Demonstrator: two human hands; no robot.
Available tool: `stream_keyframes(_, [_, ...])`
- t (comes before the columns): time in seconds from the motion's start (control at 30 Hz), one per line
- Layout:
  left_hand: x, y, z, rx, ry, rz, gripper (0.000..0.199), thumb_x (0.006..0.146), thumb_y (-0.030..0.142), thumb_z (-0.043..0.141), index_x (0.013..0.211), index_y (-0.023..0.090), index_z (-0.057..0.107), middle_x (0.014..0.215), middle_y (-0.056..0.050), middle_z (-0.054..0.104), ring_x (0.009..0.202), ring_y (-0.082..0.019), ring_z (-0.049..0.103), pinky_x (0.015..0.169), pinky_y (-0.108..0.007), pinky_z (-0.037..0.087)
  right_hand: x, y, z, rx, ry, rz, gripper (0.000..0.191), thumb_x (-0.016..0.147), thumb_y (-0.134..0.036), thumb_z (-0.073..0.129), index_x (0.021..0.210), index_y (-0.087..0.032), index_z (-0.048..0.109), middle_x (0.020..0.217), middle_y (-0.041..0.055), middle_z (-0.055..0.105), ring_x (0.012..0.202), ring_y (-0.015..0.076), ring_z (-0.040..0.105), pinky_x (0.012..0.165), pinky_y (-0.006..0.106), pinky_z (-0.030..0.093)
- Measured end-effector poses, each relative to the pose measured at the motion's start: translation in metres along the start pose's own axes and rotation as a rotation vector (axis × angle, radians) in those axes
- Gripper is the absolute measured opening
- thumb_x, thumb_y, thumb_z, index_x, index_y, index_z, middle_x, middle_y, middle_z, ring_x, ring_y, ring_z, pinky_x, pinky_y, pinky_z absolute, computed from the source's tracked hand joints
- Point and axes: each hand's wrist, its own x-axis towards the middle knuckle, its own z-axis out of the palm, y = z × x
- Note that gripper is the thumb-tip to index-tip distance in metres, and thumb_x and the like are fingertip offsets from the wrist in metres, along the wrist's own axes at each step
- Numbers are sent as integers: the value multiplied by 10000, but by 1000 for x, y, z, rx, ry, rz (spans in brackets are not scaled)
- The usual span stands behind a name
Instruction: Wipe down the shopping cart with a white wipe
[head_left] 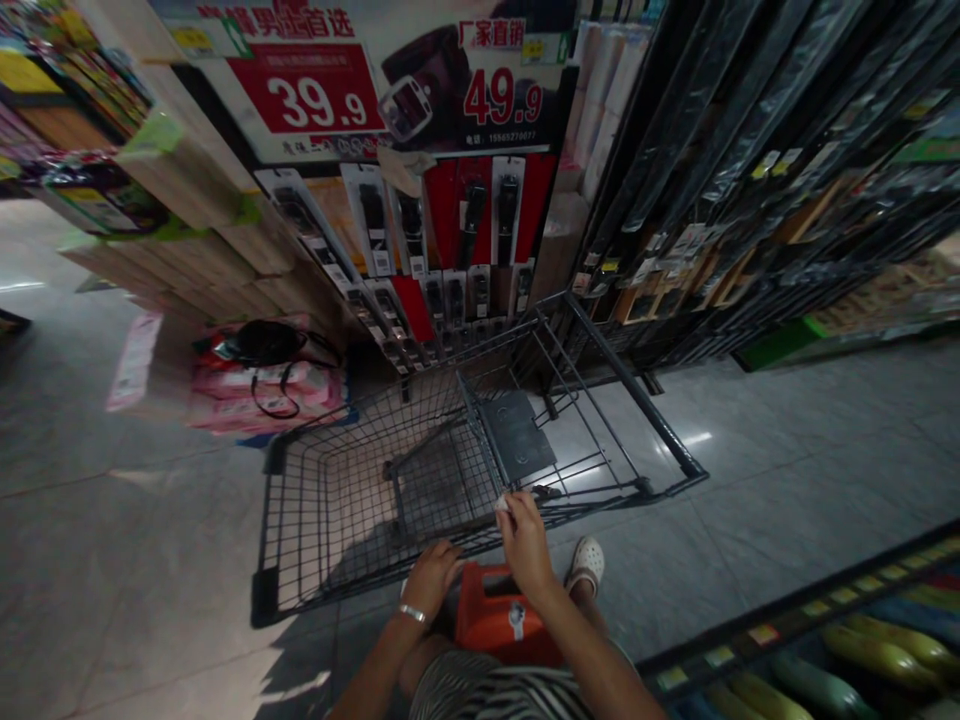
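Observation:
A grey wire shopping cart stands crosswise in front of me, its handle bar to the right and a dark seat panel near its middle. My right hand is closed in a pinch over the cart's near side, with something small and pale at the fingertips that I cannot make out. Bent near the cart's near rim is my left hand, a bracelet on its wrist; its fingertips are partly hidden. Between my forearms, an orange plastic container with a handle sits close to my body.
Behind the cart rises a rack of packaged belts under price signs. Stacked boxes and pink packages stand at the left. A produce shelf runs along the lower right, near my shoe.

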Motion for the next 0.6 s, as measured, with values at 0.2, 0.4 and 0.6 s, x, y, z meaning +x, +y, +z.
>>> stream_keyframes(0.2, [-1,8,-2,-13,-20,-20,287,903,289,406,1058,221,638,989,-61,633,940,-177,590,842,-302,480,-2,4,-3,37,58,142,191,827,-208,476,824,-163,662,817,55,597,739,168,562,709,275,460])
stream_keyframes(0.4, [-2,15,-6,-50,-58,-75,305,905,280,378,1055,216,636,1007,-66,619,945,-187,578,856,-310,456,26,-27,-4,43,47,30,181,843,-219,498,861,-175,673,804,37,581,715,150,546,677,249,442])
stream_keyframes(0.6, [-4,21,-9,-160,-51,-111,272,895,282,405,992,203,647,1001,-70,607,953,-187,564,869,-307,439,74,-32,7,-137,9,-12,174,811,-154,511,791,-157,684,765,54,584,743,175,556,720,276,429])
